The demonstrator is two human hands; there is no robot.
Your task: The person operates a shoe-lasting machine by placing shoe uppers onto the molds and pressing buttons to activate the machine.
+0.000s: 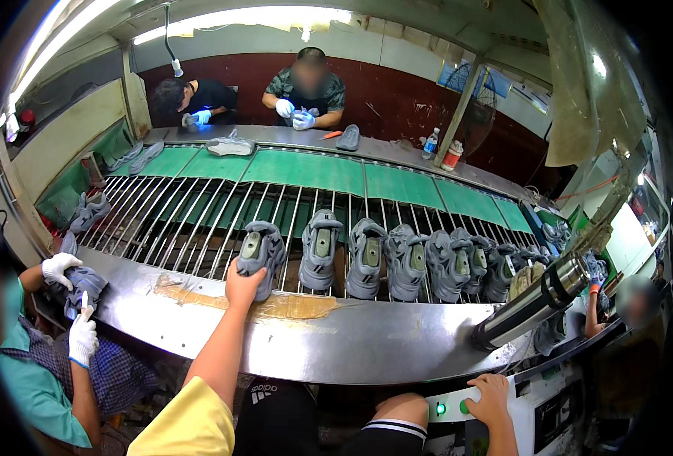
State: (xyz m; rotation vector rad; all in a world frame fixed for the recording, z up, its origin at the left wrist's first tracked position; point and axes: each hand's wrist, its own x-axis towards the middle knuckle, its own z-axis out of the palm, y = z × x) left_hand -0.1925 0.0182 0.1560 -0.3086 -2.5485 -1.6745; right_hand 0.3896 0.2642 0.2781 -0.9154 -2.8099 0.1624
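Resting low at the right, the loosely spread right hand (490, 399) is bending over a green button (464, 407), its pressure impossible to tell, while the left hand (243, 285), reaching from a yellow sleeve (188, 425), is gripping the row's leftmost grey shoe (263, 254) just beyond the steel ledge (397, 334). That shoe is hiding the left fingertips. A tilted flask (530, 304) is partly blocking the row's right end, and a gloved co-worker (306, 93) is working beyond the green panels (306, 171).

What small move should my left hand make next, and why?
I would perhaps lift the gray shoe slightly towards you: your left hand holds its near end, and a visible gap separates it from the next shoe on its right.
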